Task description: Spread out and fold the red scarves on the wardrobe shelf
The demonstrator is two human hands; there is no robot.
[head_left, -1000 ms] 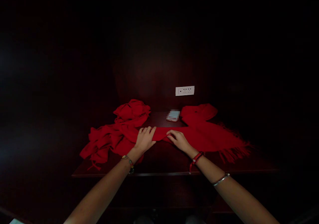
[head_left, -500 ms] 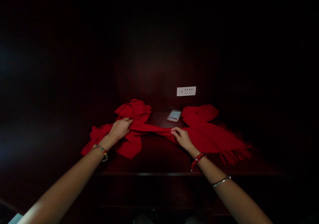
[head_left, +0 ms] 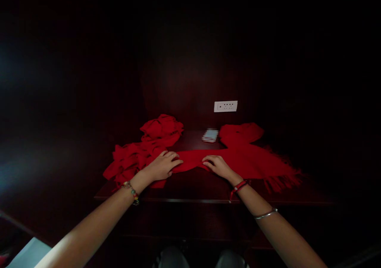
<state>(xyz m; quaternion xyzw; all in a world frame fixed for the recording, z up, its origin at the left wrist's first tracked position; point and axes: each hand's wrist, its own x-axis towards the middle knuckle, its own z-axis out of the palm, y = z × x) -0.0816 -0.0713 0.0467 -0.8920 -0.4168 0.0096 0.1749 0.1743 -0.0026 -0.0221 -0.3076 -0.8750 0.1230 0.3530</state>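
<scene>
Head camera: one dark wall [head_left: 184,81] is seen behind one dark desk [head_left: 190,188]. Across the desk, red cloth [head_left: 190,159] is spread from left to right, with one narrow strip seen at the middle; whether one piece or more is shown cannot be told. At the left it is crumpled, with one heap piled behind; at the right one fringe [head_left: 276,184] is spread out. Two hands are laid at the strip: the left hand [head_left: 160,166] is rested on it with fingers loosely parted, while the right hand [head_left: 220,168] is placed at its near edge with fingers bent, and whether cloth is pinched there cannot be told. Two knees [head_left: 173,259] are seen below. On the wall one socket panel [head_left: 225,106] is mounted. One flat pale item [head_left: 210,135], blurred, is set behind the strip. Three bands are worn: one beaded bracelet [head_left: 133,191] on the left wrist, one red bracelet [head_left: 240,185] and one silver bangle [head_left: 266,214] on the right arm. One ring [head_left: 172,155] is worn on the left hand.
</scene>
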